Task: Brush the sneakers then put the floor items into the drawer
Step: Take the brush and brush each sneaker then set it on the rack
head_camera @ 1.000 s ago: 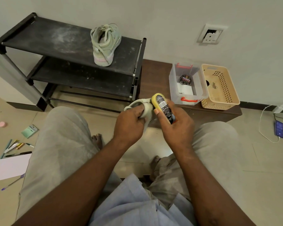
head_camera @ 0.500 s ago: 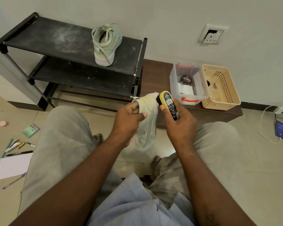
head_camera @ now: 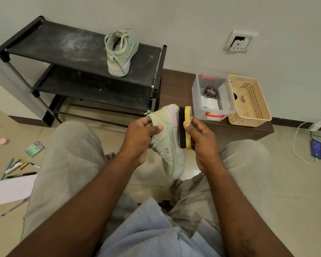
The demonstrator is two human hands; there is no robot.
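Note:
My left hand point(head_camera: 140, 135) grips a pale green sneaker point(head_camera: 170, 145) by its heel end, toe pointing down toward me, above the floor between my knees. My right hand point(head_camera: 202, 141) holds a yellow-backed shoe brush point(head_camera: 184, 127) with its black bristles pressed against the sneaker's right side. The second green sneaker point(head_camera: 121, 51) stands on the top shelf of a black shoe rack point(head_camera: 63, 45). On the floor at left lie several pens point(head_camera: 19, 166), a white sheet of paper point(head_camera: 15, 188), a green pad point(head_camera: 33, 149) and a small pink round item point(head_camera: 3, 141).
A low brown cabinet point(head_camera: 176, 86) stands right of the rack, carrying a clear plastic box point(head_camera: 230, 106) with a polish tin and a beige perforated basket point(head_camera: 250, 115). A phone on a white cable point(head_camera: 316, 149) lies on the floor at far right. A wall socket point(head_camera: 240, 41) is above.
The sneaker has been turned from bunched in my left hand to hanging toe-down. The brush has rotated, so its bristles now face and touch the shoe's side.

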